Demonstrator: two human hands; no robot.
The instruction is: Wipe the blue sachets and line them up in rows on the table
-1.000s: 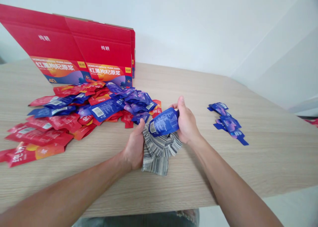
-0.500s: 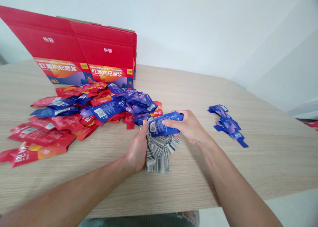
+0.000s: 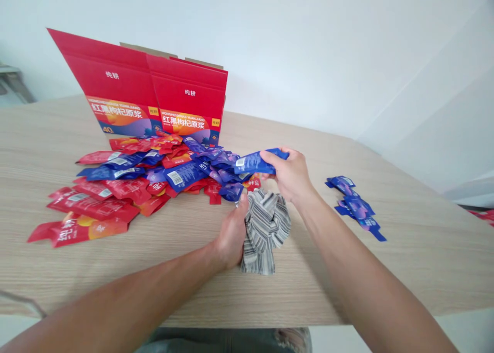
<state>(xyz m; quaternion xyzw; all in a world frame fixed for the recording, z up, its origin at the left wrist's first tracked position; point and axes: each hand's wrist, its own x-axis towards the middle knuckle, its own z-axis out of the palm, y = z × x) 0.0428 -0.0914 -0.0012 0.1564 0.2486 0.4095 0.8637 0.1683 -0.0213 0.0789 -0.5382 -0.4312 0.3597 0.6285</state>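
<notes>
My right hand point(image 3: 292, 174) is closed on a blue pouch point(image 3: 252, 162), thumb on top, raised above the cloth. A grey striped cloth point(image 3: 266, 222) lies bunched in my left hand point(image 3: 233, 233), whose fingers wrap around its left side and are mostly hidden. Just beyond and to the left spreads a heap of flat pouches, with a blue pouch point(image 3: 183, 175) on top and a red pouch point(image 3: 79, 229) at its near left edge. A few more blue pouches point(image 3: 357, 206) overlap on the table to the right.
Behind the heap stands an opened red carton point(image 3: 185, 85) with printed panels, close to the white wall point(image 3: 309, 49). The wooden table point(image 3: 185, 301) ends just in front of my lap. Red items point(image 3: 478, 214) show at the far right edge.
My right hand has lifted the blue pouch up and away from the cloth. My left hand still holds the cloth. The view has shifted slightly left.
</notes>
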